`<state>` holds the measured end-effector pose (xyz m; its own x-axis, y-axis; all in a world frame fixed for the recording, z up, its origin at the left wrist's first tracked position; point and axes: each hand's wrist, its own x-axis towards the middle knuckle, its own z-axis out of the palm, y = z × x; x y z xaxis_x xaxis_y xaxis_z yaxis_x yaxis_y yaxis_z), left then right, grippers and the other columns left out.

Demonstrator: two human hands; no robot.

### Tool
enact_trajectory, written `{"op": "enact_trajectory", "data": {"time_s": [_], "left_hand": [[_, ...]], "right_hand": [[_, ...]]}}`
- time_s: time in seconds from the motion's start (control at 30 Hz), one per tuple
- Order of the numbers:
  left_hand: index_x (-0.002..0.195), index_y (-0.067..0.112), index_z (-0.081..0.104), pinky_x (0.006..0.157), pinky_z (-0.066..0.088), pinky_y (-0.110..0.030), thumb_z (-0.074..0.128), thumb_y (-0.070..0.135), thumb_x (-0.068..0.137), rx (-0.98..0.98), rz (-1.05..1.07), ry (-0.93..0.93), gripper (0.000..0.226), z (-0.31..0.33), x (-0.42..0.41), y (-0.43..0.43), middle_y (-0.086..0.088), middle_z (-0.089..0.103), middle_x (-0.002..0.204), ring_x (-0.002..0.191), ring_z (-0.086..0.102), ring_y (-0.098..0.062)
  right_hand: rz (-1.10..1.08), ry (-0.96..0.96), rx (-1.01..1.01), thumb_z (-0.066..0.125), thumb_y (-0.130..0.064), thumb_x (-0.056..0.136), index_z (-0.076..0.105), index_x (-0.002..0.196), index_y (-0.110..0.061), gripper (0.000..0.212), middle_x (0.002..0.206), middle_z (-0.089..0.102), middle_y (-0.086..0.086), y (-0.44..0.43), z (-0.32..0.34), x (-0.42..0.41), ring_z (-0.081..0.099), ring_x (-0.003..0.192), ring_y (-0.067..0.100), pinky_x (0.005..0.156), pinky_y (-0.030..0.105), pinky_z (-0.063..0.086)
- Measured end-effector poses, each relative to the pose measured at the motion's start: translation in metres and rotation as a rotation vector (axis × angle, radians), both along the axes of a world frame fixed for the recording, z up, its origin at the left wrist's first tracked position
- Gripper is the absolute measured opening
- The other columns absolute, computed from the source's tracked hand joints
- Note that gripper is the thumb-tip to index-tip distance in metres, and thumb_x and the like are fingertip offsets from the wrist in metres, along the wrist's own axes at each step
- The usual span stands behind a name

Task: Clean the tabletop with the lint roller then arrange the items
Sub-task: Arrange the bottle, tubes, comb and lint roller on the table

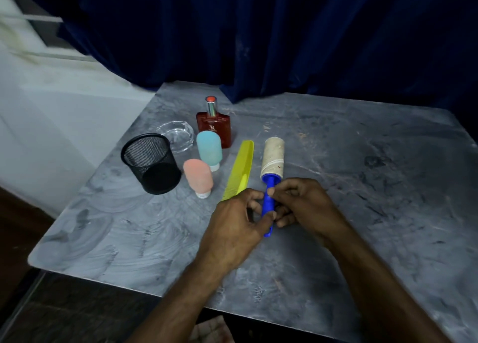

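A lint roller (272, 159) with a dirty whitish roll and a blue handle lies on the grey marble tabletop (362, 177). My left hand (238, 223) and my right hand (302, 203) both pinch its blue handle from either side. Left of the roller lies a yellow-green comb (240, 167). Beside the comb stand a pink squeeze bottle (198, 177) and a light blue squeeze bottle (209, 148), both cap down. Behind them are a red perfume bottle (214, 125), a clear glass ashtray (178, 136) and a black mesh cup (151, 163).
A dark blue curtain (284, 32) hangs along the table's far edge. A white wall (51, 105) lies to the left. The table's near edge (155, 293) drops to a dark floor. All items sit in the left half of the table.
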<state>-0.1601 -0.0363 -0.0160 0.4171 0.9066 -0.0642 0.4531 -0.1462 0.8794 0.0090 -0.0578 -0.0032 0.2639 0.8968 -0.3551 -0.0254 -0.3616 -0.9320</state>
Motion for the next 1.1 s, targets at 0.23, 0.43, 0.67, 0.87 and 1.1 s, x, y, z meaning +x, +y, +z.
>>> {"op": "enact_trajectory", "data": {"time_s": [0.23, 0.43, 0.67, 0.87, 1.1], "left_hand": [[0.121, 0.028, 0.073, 0.071, 0.058, -0.029, 0.079, 0.033, 0.093, 0.091, 0.008, 0.047, 0.030, -0.003, 0.001, 0.001, 0.016, 0.075, 0.093, 0.071, 0.068, -0.006], [0.129, 0.024, 0.071, 0.077, 0.046, -0.011, 0.082, 0.035, 0.090, 0.189, 0.048, 0.048, 0.042, -0.007, 0.001, 0.000, 0.015, 0.071, 0.112, 0.084, 0.061, -0.002], [0.131, 0.027, 0.070, 0.071, 0.041, -0.004, 0.080, 0.039, 0.090, 0.239, 0.065, 0.071, 0.044, -0.007, 0.000, 0.000, 0.016, 0.068, 0.116, 0.085, 0.058, -0.001], [0.134, 0.027, 0.069, 0.080, 0.043, -0.007, 0.079, 0.039, 0.090, 0.261, 0.057, 0.076, 0.046, -0.006, -0.001, 0.001, 0.016, 0.065, 0.119, 0.104, 0.062, 0.001], [0.137, 0.030, 0.066, 0.074, 0.042, -0.009, 0.078, 0.043, 0.091, 0.268, 0.049, 0.103, 0.050, -0.008, -0.005, 0.001, 0.018, 0.063, 0.122, 0.095, 0.061, 0.000]], "right_hand": [[-0.025, -0.057, -0.035, 0.070, -0.012, 0.097, 0.065, 0.105, 0.013, 0.026, 0.077, 0.066, 0.024, 0.004, 0.004, -0.001, 0.061, 0.053, 0.024, 0.047, 0.029, 0.057], [-0.068, -0.121, -0.039, 0.070, -0.019, 0.097, 0.068, 0.099, 0.007, 0.026, 0.074, 0.068, 0.017, 0.002, 0.004, 0.000, 0.063, 0.053, 0.024, 0.048, 0.030, 0.056], [-0.068, -0.153, -0.017, 0.071, -0.019, 0.097, 0.069, 0.094, 0.002, 0.021, 0.076, 0.069, 0.017, -0.002, 0.004, 0.001, 0.064, 0.052, 0.024, 0.051, 0.034, 0.057], [-0.049, -0.206, 0.001, 0.071, -0.024, 0.097, 0.072, 0.093, -0.004, 0.020, 0.083, 0.073, 0.021, -0.004, 0.005, 0.002, 0.068, 0.057, 0.026, 0.057, 0.039, 0.059], [-0.070, -0.207, 0.004, 0.071, -0.023, 0.097, 0.072, 0.093, -0.003, 0.020, 0.083, 0.072, 0.023, -0.009, 0.009, 0.001, 0.066, 0.055, 0.025, 0.051, 0.035, 0.058]]}}
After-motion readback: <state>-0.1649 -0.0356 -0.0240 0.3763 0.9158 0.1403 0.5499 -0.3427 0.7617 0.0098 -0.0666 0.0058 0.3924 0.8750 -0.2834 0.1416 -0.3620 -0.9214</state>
